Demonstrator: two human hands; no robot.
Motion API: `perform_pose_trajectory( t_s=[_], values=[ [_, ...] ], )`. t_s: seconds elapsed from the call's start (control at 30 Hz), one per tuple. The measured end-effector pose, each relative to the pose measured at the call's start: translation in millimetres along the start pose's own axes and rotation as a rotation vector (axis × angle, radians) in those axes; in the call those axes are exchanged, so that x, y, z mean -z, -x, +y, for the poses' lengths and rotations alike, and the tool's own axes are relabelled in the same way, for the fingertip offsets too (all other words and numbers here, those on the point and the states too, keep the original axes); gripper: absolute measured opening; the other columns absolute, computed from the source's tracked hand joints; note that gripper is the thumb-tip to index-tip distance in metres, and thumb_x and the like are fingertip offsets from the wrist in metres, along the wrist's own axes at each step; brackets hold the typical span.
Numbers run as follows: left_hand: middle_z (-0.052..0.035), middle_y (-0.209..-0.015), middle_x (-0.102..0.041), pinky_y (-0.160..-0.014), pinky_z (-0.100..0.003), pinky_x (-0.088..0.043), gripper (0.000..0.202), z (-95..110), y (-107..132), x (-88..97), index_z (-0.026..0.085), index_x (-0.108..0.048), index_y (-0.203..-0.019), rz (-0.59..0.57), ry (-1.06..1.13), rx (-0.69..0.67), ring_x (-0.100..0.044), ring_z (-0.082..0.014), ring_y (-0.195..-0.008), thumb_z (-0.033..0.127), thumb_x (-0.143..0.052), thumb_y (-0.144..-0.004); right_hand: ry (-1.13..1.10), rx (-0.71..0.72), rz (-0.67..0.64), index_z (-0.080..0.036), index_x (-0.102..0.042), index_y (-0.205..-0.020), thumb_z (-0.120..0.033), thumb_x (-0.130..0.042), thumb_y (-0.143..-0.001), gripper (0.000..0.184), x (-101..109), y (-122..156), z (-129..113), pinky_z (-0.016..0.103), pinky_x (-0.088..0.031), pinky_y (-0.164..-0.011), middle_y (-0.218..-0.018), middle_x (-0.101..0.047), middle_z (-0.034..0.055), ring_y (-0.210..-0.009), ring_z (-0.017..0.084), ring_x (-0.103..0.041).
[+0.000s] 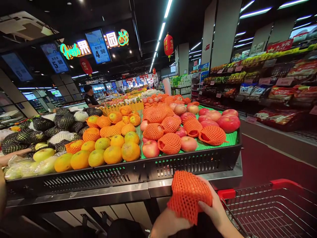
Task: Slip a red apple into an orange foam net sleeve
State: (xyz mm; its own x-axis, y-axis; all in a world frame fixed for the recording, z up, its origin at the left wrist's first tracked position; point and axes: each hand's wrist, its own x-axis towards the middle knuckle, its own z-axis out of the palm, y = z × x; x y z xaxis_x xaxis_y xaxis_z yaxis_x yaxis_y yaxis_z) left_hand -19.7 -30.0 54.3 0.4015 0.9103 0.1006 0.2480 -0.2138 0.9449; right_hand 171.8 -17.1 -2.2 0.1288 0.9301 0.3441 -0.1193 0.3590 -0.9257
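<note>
My two hands hold one fruit wrapped in an orange foam net, low in front of the fruit stand's metal edge. My left hand supports it from below and behind. My right hand grips its right side with the fingers laid over the net. What fruit is inside the net I cannot tell. Just above on the green mat lie more net-wrapped fruits and bare red apples.
The black display stand also holds oranges, green-yellow fruit and dark netted fruit at left. A red-handled wire shopping cart stands at lower right. Packaged-goods shelves line the red-floored aisle. A person in black stands far back.
</note>
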Motion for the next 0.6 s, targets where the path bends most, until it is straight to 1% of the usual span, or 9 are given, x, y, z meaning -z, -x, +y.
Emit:
perform_pose_trajectory(
  t_s=[0.1,0.17,0.2,0.23,0.3,0.4,0.43,0.5,0.6],
  values=[
    [-0.0128,-0.132,-0.063,-0.104,-0.047,-0.045,0.066,-19,17,-3.9,0.023,-0.058,-0.133,-0.233,0.106,0.029,-0.061,-0.0311,-0.120,0.053,-0.072,-0.076,0.010,-0.080,0.137,-0.019,-0.051,-0.121,-0.063,-0.075,-0.062,0.077,15,-8,3,0.040,-0.053,-0.091,-0.124,-0.061,0.0150,-0.113,0.034,-0.059],
    [-0.0102,-0.152,-0.042,-0.115,-0.049,-0.027,0.083,-30,26,-1.4,0.025,-0.050,-0.141,-0.328,0.230,0.007,-0.037,-0.0342,-0.140,0.064,-0.070,-0.071,0.032,-0.124,0.302,-0.020,-0.047,-0.127,-0.061,-0.071,-0.067,0.076,27,-15,4,0.041,-0.052,-0.093,-0.125,-0.060,0.0134,-0.114,0.033,-0.058],
    [-0.0083,-0.157,-0.033,-0.118,-0.049,-0.020,0.088,-35,29,-1.3,0.026,-0.046,-0.143,-0.326,0.299,-0.010,-0.027,-0.0335,-0.145,0.070,-0.067,-0.070,0.054,-0.120,0.369,-0.021,-0.045,-0.129,-0.060,-0.069,-0.071,0.075,32,-17,4,0.040,-0.052,-0.094,-0.125,-0.059,0.0123,-0.114,0.032,-0.059],
    [-0.0073,-0.160,-0.028,-0.118,-0.049,-0.017,0.090,-38,31,-2.9,0.029,-0.044,-0.144,-0.267,0.382,-0.022,-0.021,-0.0323,-0.148,0.073,-0.065,-0.070,0.086,-0.095,0.415,-0.021,-0.043,-0.132,-0.059,-0.067,-0.073,0.073,36,-18,3,0.040,-0.052,-0.094,-0.125,-0.059,0.0114,-0.113,0.031,-0.059],
    [-0.0072,-0.161,-0.024,-0.115,-0.050,-0.026,0.086,-38,29,-12.0,0.034,-0.042,-0.144,-0.063,0.605,-0.018,-0.022,-0.0319,-0.148,0.074,-0.064,-0.071,0.180,-0.005,0.438,-0.021,-0.043,-0.134,-0.055,-0.067,-0.075,0.072,37,-16,0,0.039,-0.051,-0.096,-0.125,-0.059,0.0105,-0.114,0.030,-0.058],
    [-0.0112,-0.155,-0.031,-0.094,-0.052,-0.050,0.075,-31,17,-35.9,0.037,-0.047,-0.137,0.256,1.025,0.083,-0.043,-0.0358,-0.134,0.067,-0.069,-0.072,0.303,0.120,0.304,-0.019,-0.044,-0.135,-0.051,-0.072,-0.074,0.074,26,-1,-4,0.039,-0.051,-0.096,-0.129,-0.057,0.0122,-0.116,0.032,-0.058],
    [-0.0116,-0.150,-0.039,-0.089,-0.052,-0.052,0.072,-27,12,-43.9,0.037,-0.051,-0.133,0.296,1.130,0.119,-0.051,-0.0358,-0.126,0.066,-0.071,-0.070,0.337,0.165,0.233,-0.019,-0.044,-0.135,-0.049,-0.073,-0.074,0.074,22,5,-3,0.040,-0.051,-0.097,-0.130,-0.056,0.0129,-0.117,0.033,-0.058],
    [-0.0090,-0.129,-0.062,-0.090,-0.050,-0.052,0.066,-19,6,-56.3,0.035,-0.063,-0.120,0.299,1.292,0.172,-0.062,-0.0330,-0.111,0.065,-0.077,-0.064,0.403,0.291,0.072,-0.022,-0.045,-0.135,-0.044,-0.075,-0.075,0.071,13,15,-1,0.043,-0.050,-0.099,-0.133,-0.054,0.0132,-0.120,0.035,-0.056],
    [-0.0036,-0.106,-0.075,-0.102,-0.042,-0.045,0.051,-4,8,-63.5,0.032,-0.077,-0.093,0.322,1.308,0.168,-0.062,-0.0300,-0.113,0.069,-0.078,-0.057,0.466,0.513,-0.083,-0.027,-0.052,-0.132,-0.036,-0.077,-0.075,0.063,5,25,4,0.042,-0.052,-0.100,-0.136,-0.052,0.0109,-0.121,0.035,-0.057]
  ],
)
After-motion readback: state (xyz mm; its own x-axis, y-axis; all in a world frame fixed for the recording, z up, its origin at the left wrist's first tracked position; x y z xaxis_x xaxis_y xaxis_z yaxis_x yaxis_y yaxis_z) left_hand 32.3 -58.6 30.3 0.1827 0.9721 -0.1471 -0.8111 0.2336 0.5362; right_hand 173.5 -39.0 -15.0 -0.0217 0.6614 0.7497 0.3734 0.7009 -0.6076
